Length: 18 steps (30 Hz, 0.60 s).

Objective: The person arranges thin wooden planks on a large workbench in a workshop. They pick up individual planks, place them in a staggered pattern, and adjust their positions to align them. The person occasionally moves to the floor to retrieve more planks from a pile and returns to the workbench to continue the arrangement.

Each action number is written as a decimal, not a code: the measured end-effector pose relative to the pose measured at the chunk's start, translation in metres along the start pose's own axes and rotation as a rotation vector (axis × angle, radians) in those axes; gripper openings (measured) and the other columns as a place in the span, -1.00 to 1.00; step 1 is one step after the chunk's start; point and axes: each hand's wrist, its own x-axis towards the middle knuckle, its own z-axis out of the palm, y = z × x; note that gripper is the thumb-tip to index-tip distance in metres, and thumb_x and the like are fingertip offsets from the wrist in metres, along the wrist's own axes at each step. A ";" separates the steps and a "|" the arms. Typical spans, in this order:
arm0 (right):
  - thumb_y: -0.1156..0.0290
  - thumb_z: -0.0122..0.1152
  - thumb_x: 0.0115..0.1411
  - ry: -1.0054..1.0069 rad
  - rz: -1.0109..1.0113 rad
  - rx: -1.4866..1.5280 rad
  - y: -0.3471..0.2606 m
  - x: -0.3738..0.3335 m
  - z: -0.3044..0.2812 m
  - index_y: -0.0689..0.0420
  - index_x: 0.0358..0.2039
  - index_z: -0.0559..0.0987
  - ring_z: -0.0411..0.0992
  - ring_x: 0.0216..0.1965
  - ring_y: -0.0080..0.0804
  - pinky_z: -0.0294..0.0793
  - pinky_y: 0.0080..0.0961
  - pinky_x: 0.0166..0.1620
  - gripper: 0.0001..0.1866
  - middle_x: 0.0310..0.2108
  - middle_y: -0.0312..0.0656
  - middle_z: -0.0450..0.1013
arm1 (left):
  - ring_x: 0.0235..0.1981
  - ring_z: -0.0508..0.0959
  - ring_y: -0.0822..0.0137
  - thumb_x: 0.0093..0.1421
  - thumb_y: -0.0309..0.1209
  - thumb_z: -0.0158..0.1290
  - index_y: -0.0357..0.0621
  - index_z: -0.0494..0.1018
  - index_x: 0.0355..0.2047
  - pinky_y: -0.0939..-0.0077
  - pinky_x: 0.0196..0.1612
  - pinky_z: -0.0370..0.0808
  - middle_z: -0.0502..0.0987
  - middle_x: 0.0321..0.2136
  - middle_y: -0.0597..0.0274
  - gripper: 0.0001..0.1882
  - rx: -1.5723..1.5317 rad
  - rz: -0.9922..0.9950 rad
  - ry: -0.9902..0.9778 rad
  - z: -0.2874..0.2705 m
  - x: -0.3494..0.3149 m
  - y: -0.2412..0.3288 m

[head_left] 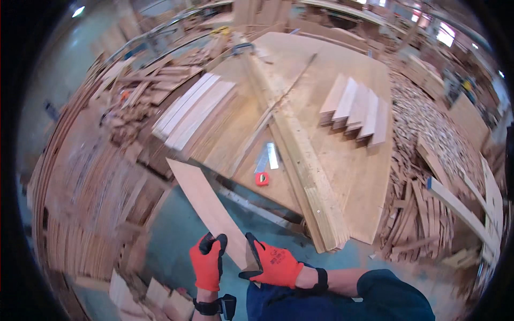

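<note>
Both my hands wear red gloves with black fingers and grip one flat, light-brown wooden board [201, 195]. The board slants from my lap up and to the left, its far end close to the table's near edge. My left hand [208, 259] pinches its left edge between thumb and fingers. Around the right edge, nearer the lower end, my right hand [274, 263] is closed. On the wooden table [353, 182] ahead, a red tape measure [262, 178] lies beside a metal square [272, 155].
A long timber beam [302, 155] crosses the table, with a clamp [243, 48] at its far end. Board stacks lie at the table's left [195, 109] and right [356, 109]. Scrap wood [423, 214] piles up right of the table; more planks [80, 241] fill the left.
</note>
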 end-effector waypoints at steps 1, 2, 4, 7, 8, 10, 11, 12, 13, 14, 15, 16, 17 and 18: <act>-0.26 0.31 0.02 0.010 0.080 -0.059 -0.004 0.009 -0.007 0.31 0.37 0.10 0.44 0.05 0.06 0.49 -0.16 0.03 0.15 0.10 0.18 0.37 | -0.48 0.32 0.64 0.21 -0.46 0.18 -0.34 0.55 -0.35 0.66 -0.45 0.26 0.45 -0.52 0.51 -0.85 -0.014 -0.007 -0.032 0.012 0.017 0.008; -0.26 0.32 0.01 0.086 0.111 -0.123 -0.003 0.018 -0.004 0.33 0.36 0.11 0.44 0.05 0.06 0.49 -0.16 0.03 0.15 0.10 0.18 0.37 | -0.48 0.33 0.64 0.20 -0.46 0.19 -0.36 0.55 -0.33 0.67 -0.45 0.26 0.47 -0.51 0.49 -0.84 0.005 0.011 -0.102 0.018 0.032 0.013; -0.24 0.35 -0.02 0.228 0.200 -0.251 0.006 0.032 0.007 0.35 0.34 0.14 0.44 0.04 0.05 0.50 -0.17 0.03 0.15 0.10 0.19 0.36 | -0.48 0.35 0.63 0.19 -0.46 0.20 -0.39 0.56 -0.29 0.67 -0.45 0.27 0.49 -0.50 0.46 -0.81 0.044 0.029 -0.255 0.027 0.066 0.017; -0.14 0.42 -0.06 0.455 0.262 -0.140 0.008 0.039 -0.013 0.38 0.23 0.26 0.46 0.04 0.06 0.49 -0.20 0.06 0.04 0.06 0.20 0.40 | -0.41 0.45 0.58 0.21 -0.34 0.22 -0.38 0.56 -0.13 0.60 -0.33 0.43 0.57 -0.44 0.37 -0.66 0.162 0.161 -0.528 0.050 0.118 0.012; -0.12 0.43 -0.07 0.481 0.326 -0.094 0.008 0.037 -0.027 0.35 0.23 0.27 0.47 0.03 0.08 0.49 -0.18 0.06 0.03 0.06 0.20 0.40 | -0.38 0.49 0.55 0.22 -0.31 0.22 -0.37 0.55 -0.09 0.58 -0.28 0.47 0.60 -0.42 0.33 -0.63 0.117 0.283 -0.602 0.056 0.131 0.008; -0.08 0.43 -0.05 0.702 0.428 0.004 0.033 0.031 -0.056 0.30 0.22 0.32 0.51 -0.02 0.07 0.50 -0.16 0.03 -0.04 0.01 0.18 0.46 | -0.28 0.56 0.43 0.21 -0.28 0.23 -0.36 0.52 -0.02 0.51 -0.16 0.50 0.62 -0.30 0.20 -0.57 0.199 0.290 -0.686 0.064 0.159 0.006; -0.06 0.43 -0.04 0.807 0.493 0.023 0.046 0.024 -0.073 0.27 0.22 0.35 0.52 -0.05 0.06 0.50 -0.15 0.02 -0.07 -0.02 0.18 0.48 | -0.23 0.59 0.37 0.21 -0.26 0.23 -0.35 0.50 0.02 0.48 -0.11 0.51 0.64 -0.24 0.14 -0.53 0.237 0.301 -0.733 0.070 0.174 0.007; -0.04 0.42 -0.02 0.892 0.564 -0.020 0.063 0.018 -0.098 0.25 0.20 0.38 0.54 -0.07 0.06 0.50 -0.15 0.00 -0.12 -0.06 0.17 0.51 | -0.17 0.59 0.32 0.20 -0.26 0.24 -0.35 0.49 0.04 0.44 -0.06 0.50 0.62 -0.19 0.10 -0.51 0.308 0.343 -0.719 0.073 0.191 0.007; -0.05 0.40 0.00 0.946 0.634 -0.108 0.085 0.009 -0.124 0.25 0.18 0.39 0.55 -0.09 0.05 0.51 -0.14 -0.02 -0.15 -0.08 0.17 0.53 | -0.11 0.59 0.26 0.19 -0.25 0.24 -0.34 0.47 0.07 0.41 -0.01 0.49 0.61 -0.13 0.06 -0.48 0.369 0.393 -0.701 0.074 0.208 0.006; -0.05 0.37 0.02 0.993 0.708 -0.196 0.104 -0.001 -0.148 0.26 0.16 0.41 0.56 -0.12 0.04 0.52 -0.14 -0.03 -0.18 -0.11 0.17 0.54 | -0.05 0.59 0.20 0.19 -0.24 0.24 -0.33 0.45 0.10 0.38 0.04 0.48 0.60 -0.08 0.03 -0.45 0.429 0.440 -0.678 0.073 0.225 0.002; -0.07 0.35 0.04 0.960 0.825 -0.283 0.119 -0.008 -0.174 0.25 0.16 0.41 0.55 -0.10 0.03 0.51 -0.15 -0.03 -0.19 -0.09 0.16 0.54 | 0.05 0.54 0.08 0.18 -0.23 0.24 -0.32 0.40 0.14 0.29 0.12 0.45 0.53 0.02 -0.03 -0.40 0.482 0.460 -0.662 0.071 0.246 -0.002; -0.09 0.32 0.05 0.916 0.943 -0.370 0.135 -0.013 -0.199 0.24 0.16 0.42 0.55 -0.08 0.02 0.51 -0.15 -0.02 -0.19 -0.07 0.15 0.54 | 0.07 0.53 0.06 0.17 -0.23 0.23 -0.32 0.38 0.15 0.28 0.13 0.44 0.51 0.04 -0.04 -0.39 0.536 0.495 -0.629 0.074 0.263 -0.002; -0.12 0.30 0.06 0.910 0.983 -0.422 0.154 -0.021 -0.217 0.24 0.16 0.42 0.54 -0.07 0.00 0.50 -0.16 -0.02 -0.19 -0.07 0.13 0.54 | 0.08 0.51 0.04 0.17 -0.23 0.23 -0.33 0.36 0.17 0.27 0.14 0.43 0.50 0.05 -0.05 -0.37 0.587 0.521 -0.602 0.078 0.279 -0.003; -0.14 0.27 0.07 0.906 1.025 -0.471 0.177 -0.028 -0.234 0.24 0.16 0.41 0.54 -0.05 -0.02 0.50 -0.17 -0.01 -0.18 -0.06 0.12 0.54 | 0.09 0.50 0.01 0.17 -0.23 0.22 -0.33 0.35 0.18 0.25 0.15 0.42 0.48 0.07 -0.07 -0.36 0.638 0.552 -0.575 0.085 0.293 -0.004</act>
